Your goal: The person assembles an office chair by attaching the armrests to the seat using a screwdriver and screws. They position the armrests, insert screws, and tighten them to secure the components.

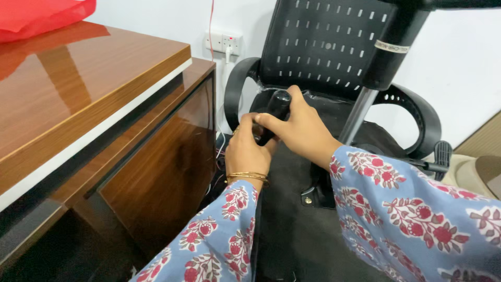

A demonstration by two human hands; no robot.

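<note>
**Two hands closed on a black handle at an office chair**

Nearest the camera, two forearms in blue sleeves printed with red flowers reach forward over the dark chair seat. The left hand, with thin gold bangles at the wrist, is curled shut around the lower end of a black handle-like part; its fingers wrap the part from the left and its knuckles face the camera. The right hand lies just beyond and above it, coming in from the right, with its fingers closed over the upper, rounded end of the same part. Both hands touch the part and touch each other, so neither is nearer than the other; the left holds low, the right holds high.

The black part's long axis runs steeply, from near-low to far-high, tilted slightly to the right at the top. It sits directly between the hands, over the back of the seat and in front of the perforated black backrest. What it joins to below is hidden by the left hand.

To the right, a chrome and black gas-lift column leans across the chair, and curved armrests frame the seat. To the left stands a glossy wooden desk with a red bag on its far corner. On the far white wall is a socket plate with a red cable rising from it.
</note>
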